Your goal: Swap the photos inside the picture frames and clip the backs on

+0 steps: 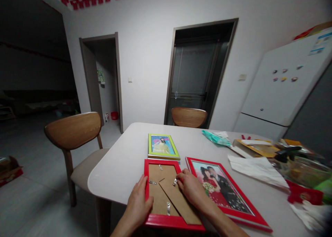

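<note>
A red picture frame (174,220) lies face down near the table's front edge, its brown backing board (155,171) up. Small metal clips sit around the board, one of them a bottom clip (168,208). A brown stand leg (178,202) lies slantwise across the back. My left hand (138,199) grips the frame's left side, fingers along the outer edge and thumb over the backing. With bent fingers, my right hand (190,187) pinches the right-hand metal clip (175,182). Beside it lies a larger red-framed photo (220,188), face up. Just beyond is a green-framed photo (163,145).
On the table's right side are white paper (259,169), a teal wrapper (216,138), a yellow envelope (255,147) and a clear container (306,169). Wooden chairs stand at the left (74,131) and the far side (189,117). A white fridge (287,78) is at the right.
</note>
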`<state>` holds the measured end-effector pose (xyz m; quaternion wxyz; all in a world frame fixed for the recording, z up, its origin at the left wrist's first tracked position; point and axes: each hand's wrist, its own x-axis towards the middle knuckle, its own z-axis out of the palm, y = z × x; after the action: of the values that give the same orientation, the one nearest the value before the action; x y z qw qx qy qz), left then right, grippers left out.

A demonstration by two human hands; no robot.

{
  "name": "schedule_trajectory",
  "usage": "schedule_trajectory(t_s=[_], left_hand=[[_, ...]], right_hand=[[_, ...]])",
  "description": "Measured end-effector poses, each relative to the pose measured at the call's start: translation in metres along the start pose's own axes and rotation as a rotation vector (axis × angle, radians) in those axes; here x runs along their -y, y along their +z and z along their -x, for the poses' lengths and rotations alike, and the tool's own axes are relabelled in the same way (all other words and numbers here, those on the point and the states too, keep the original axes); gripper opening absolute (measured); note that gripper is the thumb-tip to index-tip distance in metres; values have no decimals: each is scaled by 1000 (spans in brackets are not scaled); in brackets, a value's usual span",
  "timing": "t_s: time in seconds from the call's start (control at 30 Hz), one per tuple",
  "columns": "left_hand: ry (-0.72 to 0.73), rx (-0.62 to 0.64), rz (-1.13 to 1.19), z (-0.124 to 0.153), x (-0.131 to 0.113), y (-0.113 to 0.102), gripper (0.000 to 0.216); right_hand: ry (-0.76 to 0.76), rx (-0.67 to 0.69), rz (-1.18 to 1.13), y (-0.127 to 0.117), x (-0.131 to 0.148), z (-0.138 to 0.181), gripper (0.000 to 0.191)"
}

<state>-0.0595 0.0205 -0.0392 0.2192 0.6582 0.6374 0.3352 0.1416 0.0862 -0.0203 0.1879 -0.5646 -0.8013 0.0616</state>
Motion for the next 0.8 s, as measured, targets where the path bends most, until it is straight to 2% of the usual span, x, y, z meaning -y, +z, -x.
schedule_trajectory(t_s=[0.13,0.23,0.37,0.47,0.8], left_hand=[[23,-28,-5,-1,6,5,60],[28,-33,-12,-1,8,7,60],[35,-23,-19,-1,8,7,59],[19,-16,-4,0,8,7,61],[-8,7,38,0,4,5,64]], right_hand=[[-107,-81,-46,1,23,1,26],[-221,-1,-138,12,51,-4,25],[-186,24,-82,33,74,-16,23],[-145,-2,-59,39,74,-23,23],[11,-41,25,32,36,-43,27]])
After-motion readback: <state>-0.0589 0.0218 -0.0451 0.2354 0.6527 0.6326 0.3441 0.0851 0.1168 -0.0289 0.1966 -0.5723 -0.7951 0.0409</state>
